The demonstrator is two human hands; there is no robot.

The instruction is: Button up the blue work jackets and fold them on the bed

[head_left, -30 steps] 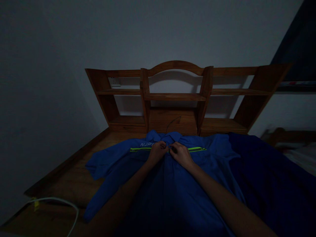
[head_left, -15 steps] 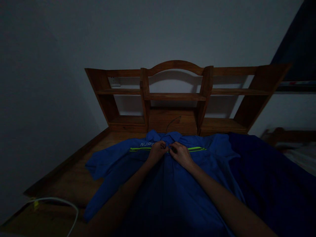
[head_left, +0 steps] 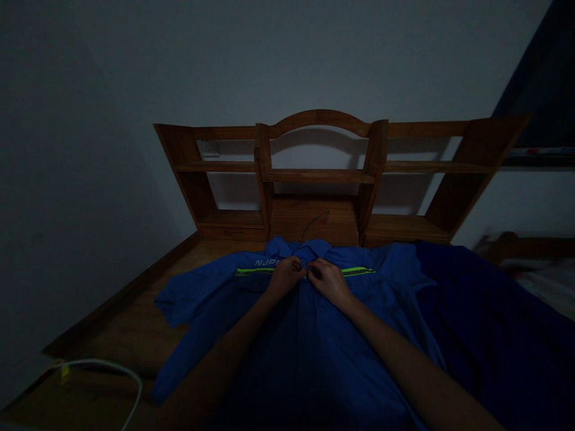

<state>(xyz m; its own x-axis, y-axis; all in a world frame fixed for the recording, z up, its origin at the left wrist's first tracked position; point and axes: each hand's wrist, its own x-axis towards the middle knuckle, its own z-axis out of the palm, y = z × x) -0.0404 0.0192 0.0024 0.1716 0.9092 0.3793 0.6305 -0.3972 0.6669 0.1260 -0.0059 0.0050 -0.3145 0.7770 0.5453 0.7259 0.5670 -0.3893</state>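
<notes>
A blue work shirt (head_left: 335, 335) with a collar, pale chest lettering and a yellow-green stripe lies spread on the wooden desk, collar at the far side. Just below the collar, my left hand (head_left: 287, 275) pinches the left side of the front opening. Close beside it, my right hand (head_left: 330, 280) has its fingers closed on the right side of the opening. The fingertips of both hands nearly meet. What small part of the front they hold is hidden by the fingers and the dim light.
A wooden shelf unit (head_left: 321, 175) stands at the back of the desk (head_left: 135, 323) against the wall. A dark blue cloth (head_left: 485, 323) lies at the right. At the lower left runs a white cable (head_left: 105, 363) with a yellow tag. A thin hanger hook (head_left: 317, 219) shows behind the collar.
</notes>
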